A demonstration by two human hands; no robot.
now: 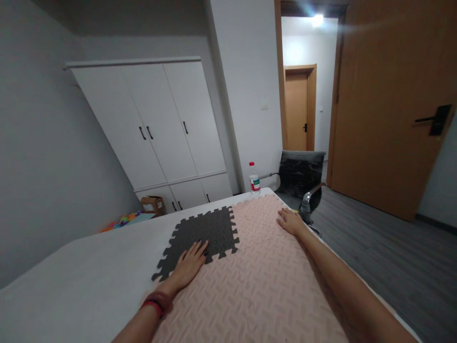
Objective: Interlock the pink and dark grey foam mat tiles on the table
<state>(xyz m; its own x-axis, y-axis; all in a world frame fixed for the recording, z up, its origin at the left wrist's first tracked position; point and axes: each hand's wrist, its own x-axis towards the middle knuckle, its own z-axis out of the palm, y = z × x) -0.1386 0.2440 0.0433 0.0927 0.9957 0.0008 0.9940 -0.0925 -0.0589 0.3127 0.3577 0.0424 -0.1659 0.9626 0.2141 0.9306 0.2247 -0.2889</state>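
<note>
A dark grey foam mat tile (210, 228) with jigsaw edges lies on the white table, beside pink foam mat tiles (264, 281) with a raised tread pattern. My left hand (191, 263) rests flat on the near part of the grey tile, fingers spread, close to where it meets the pink. At the far right edge of the pink matting, my right hand (290, 221) lies with its fingers stretched out on the surface. Neither hand grips anything. Whether the grey and pink edges are fully interlocked, I cannot tell.
On the table's (89, 276) far corner stands a bottle (254, 181) with a red cap. Behind the right side is a black chair (300, 176). A cardboard box (153, 205) and colourful items (123, 220) sit beyond the far left edge. A white wardrobe (153, 124) and an open wooden door (389, 109) stand farther back.
</note>
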